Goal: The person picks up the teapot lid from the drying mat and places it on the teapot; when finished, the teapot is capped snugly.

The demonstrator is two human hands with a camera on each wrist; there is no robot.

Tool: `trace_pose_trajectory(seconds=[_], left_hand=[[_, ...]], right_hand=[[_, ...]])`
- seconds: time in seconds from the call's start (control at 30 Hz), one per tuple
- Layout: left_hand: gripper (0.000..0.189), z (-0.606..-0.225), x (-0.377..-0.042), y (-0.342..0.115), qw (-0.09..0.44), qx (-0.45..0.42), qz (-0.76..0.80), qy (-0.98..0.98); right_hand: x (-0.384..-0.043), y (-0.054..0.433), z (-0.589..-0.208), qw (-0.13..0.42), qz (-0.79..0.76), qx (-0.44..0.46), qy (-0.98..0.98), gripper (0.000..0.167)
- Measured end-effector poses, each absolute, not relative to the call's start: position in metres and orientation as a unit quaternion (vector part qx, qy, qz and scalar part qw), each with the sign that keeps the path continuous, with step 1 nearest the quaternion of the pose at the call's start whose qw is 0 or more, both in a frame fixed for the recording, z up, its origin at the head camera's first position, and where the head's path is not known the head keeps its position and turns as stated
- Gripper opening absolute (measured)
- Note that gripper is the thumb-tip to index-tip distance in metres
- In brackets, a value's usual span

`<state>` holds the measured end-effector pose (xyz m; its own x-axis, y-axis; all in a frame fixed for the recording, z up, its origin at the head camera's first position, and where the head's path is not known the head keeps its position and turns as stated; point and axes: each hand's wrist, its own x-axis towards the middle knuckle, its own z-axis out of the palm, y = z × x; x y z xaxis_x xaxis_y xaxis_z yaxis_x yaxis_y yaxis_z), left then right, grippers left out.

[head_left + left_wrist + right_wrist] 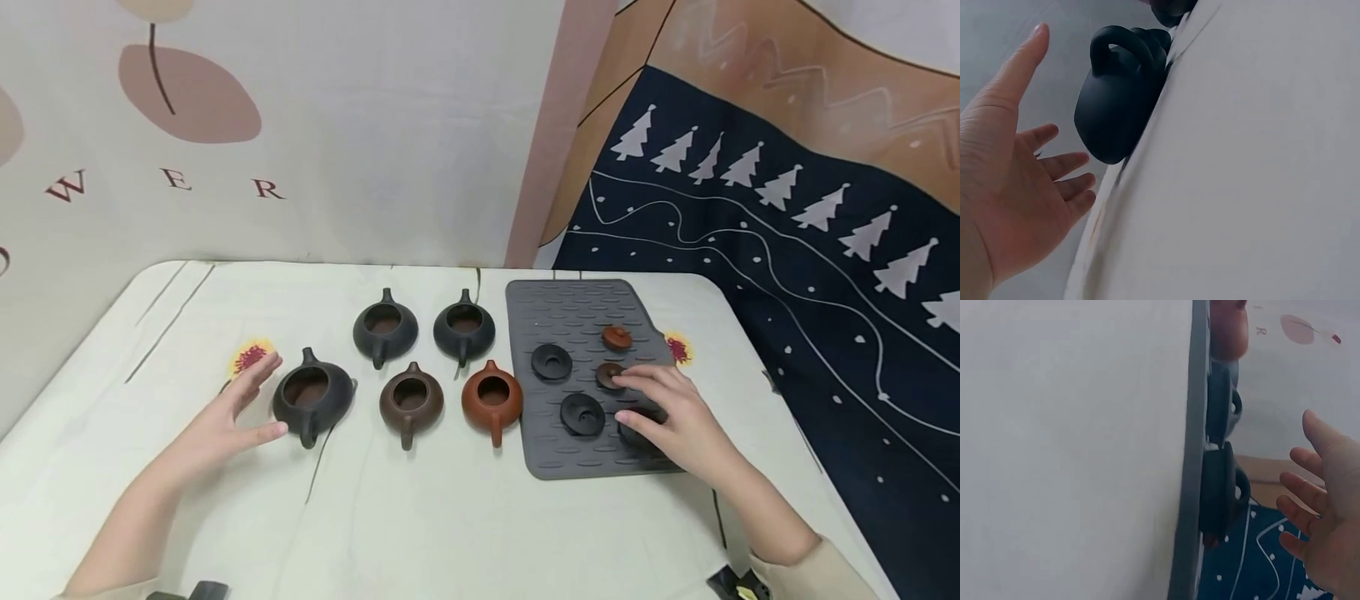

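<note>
On the bench [420,517], five uncovered teapots are arranged, with a grey mat [540,458] placed at three o'clock from them. The left hand [227,427] is held open, fingers spread, just beside the large black teapot [333,402] at its three o'clock. An orange teapot [492,408] is set beside the mat's nine o'clock edge; a brown teapot [411,408] is seen at nine o'clock from it. At eleven o'clock from each of these, a smaller black teapot [385,329] is stood. On the mat, five lids [582,414] are laid. The right hand [678,417], fingers loosely parted, is poised over the mat's four o'clock side, where one black lid is partly hidden; contact with the lids cannot be told.
</note>
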<state>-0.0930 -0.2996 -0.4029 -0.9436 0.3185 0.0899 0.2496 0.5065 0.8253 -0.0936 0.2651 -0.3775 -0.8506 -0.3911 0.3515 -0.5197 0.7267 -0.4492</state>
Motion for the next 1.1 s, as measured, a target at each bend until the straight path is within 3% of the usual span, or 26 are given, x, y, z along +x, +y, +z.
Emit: trace_pose_trajectory(seconds=[0.73, 1.1], left_hand=[[0.099, -0.421, -0.092, -0.293, 0.061, 0.127, 0.489, 0.861], [0.100, -0.419, -0.092, -0.293, 0.076, 0.116, 0.500, 0.855]], right_hand=[[-0.107, 0.243, -0.396, 0.038, 0.323, 0.246, -0.913, 0.025], [-0.108, 0.238, -0.399, 0.047, 0.317, 0.250, -0.914, 0.019]])
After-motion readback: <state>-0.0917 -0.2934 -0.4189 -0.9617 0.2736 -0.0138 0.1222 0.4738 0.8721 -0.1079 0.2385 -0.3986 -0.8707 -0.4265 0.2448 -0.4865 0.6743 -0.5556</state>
